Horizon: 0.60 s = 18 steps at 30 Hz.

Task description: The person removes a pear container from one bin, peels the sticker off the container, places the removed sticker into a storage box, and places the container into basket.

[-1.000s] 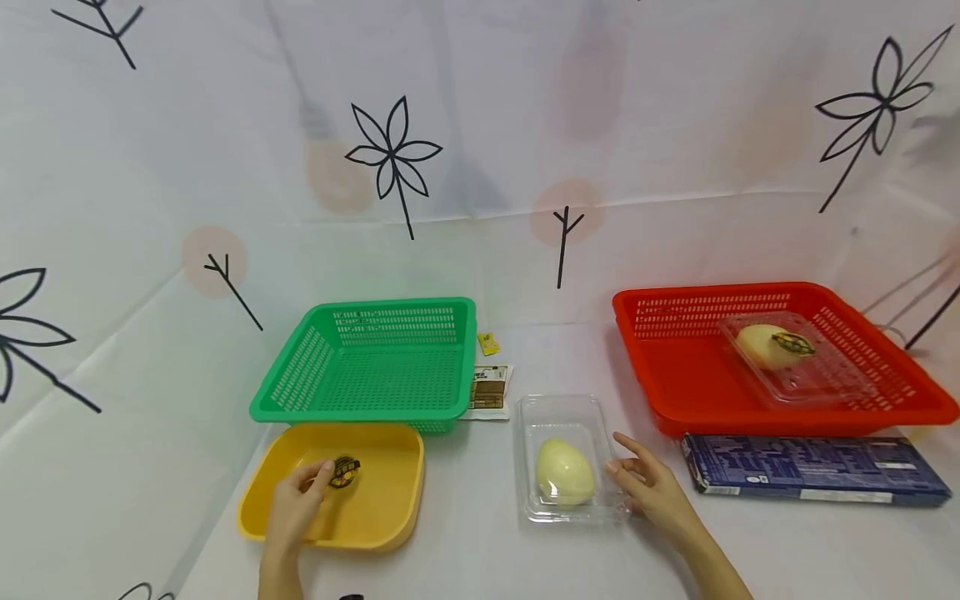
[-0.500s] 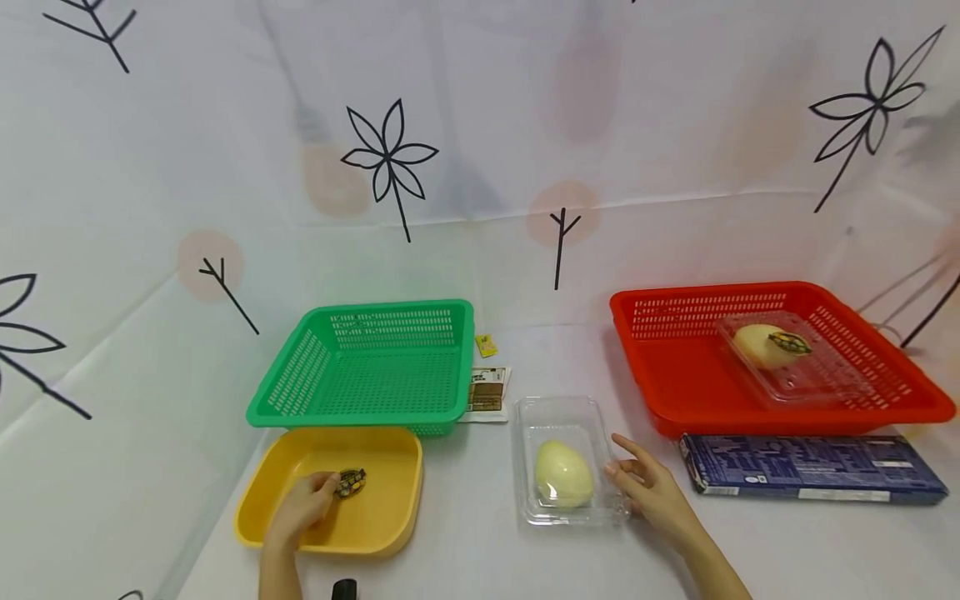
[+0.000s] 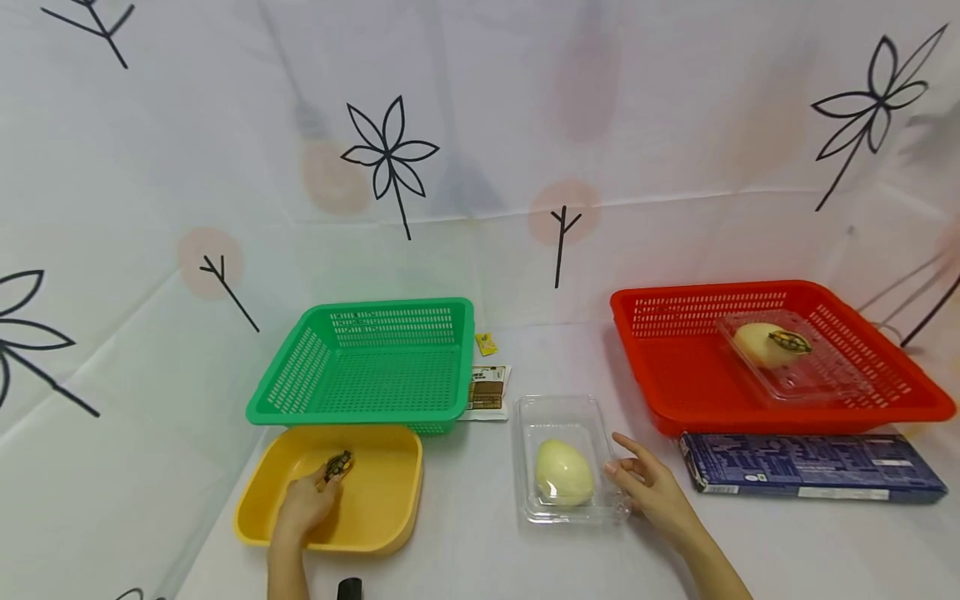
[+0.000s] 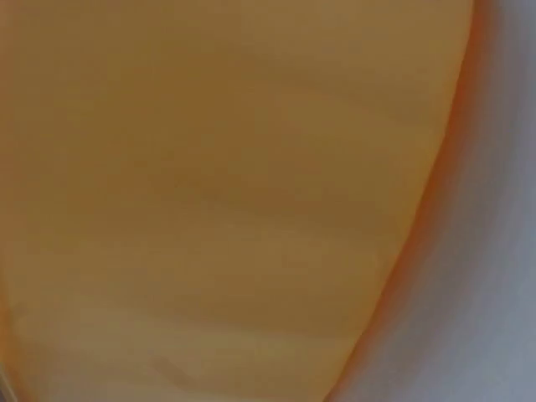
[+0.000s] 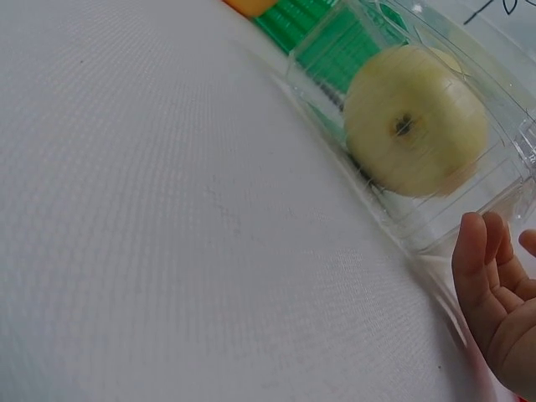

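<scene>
In the head view my left hand [image 3: 306,502] is over the yellow tub [image 3: 382,517] and pinches a small dark oval sticker [image 3: 339,465] with an orange and yellow print. The left wrist view has mostly blurred tub wall. A clear plastic clamshell box [image 3: 566,410] lies on the white cloth with a pale yellow, pear-like fruit [image 3: 564,473] inside. Beside the box's right edge is my right hand [image 3: 654,493], its index finger extended and other fingers loosely bent. The right wrist view shows these fingertips [image 5: 471,230] close to the box wall; whether they touch it I cannot tell.
Behind the tub stands a green basket [image 3: 397,375]. At right, a red basket [image 3: 690,367] holds another clear box [image 3: 813,379] with a fruit and a similar sticker. A long blue box [image 3: 813,471], a brown-and-white packet [image 3: 489,390] and a small yellow sachet [image 3: 487,343] lie nearby.
My left hand has turned and shifted within the tub area, first dipping slightly, then rising with the sticker at its fingertips. The right hand and the clamshell box stay in place.
</scene>
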### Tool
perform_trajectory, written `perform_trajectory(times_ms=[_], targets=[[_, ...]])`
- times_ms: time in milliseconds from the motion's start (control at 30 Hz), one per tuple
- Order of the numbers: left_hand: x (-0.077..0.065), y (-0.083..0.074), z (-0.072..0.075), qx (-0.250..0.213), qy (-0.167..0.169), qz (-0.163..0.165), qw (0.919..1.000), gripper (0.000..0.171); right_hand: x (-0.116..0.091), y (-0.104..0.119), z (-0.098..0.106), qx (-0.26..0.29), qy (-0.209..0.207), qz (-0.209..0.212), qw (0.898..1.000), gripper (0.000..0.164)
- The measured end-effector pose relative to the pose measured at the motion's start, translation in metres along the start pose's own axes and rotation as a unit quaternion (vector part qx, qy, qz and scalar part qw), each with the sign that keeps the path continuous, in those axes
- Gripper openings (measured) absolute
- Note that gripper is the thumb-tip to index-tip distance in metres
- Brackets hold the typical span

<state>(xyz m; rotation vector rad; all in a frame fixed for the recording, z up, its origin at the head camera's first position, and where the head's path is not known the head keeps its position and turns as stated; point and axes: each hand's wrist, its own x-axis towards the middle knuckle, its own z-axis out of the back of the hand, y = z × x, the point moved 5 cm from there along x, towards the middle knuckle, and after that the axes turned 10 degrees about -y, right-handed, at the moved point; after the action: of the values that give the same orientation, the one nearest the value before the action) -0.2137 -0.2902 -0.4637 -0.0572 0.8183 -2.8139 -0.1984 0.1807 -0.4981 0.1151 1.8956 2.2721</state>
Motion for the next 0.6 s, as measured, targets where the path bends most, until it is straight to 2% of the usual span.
perform_trajectory(times_ms=[367, 533, 600], targets=[[0.0017, -0.0023, -0.0012, -0.017, 0.019, 0.004, 0.9997, 0.052, 0.0021, -0.0023, 0.0007, -0.002, 0.003, 0.007, 1.000, 0.055], [0.0003, 0.0015, -0.0018, -0.020, 0.034, 0.029, 0.9988, 0.063, 0.0019, -0.0030, 0.0004, 0.002, 0.003, 0.009, 1.000, 0.055], [-0.0007, 0.0031, -0.0006, -0.020, 0.025, 0.037, 0.9988, 0.064, 0.0015, -0.0029, 0.0001, 0.003, 0.003, 0.010, 1.000, 0.055]])
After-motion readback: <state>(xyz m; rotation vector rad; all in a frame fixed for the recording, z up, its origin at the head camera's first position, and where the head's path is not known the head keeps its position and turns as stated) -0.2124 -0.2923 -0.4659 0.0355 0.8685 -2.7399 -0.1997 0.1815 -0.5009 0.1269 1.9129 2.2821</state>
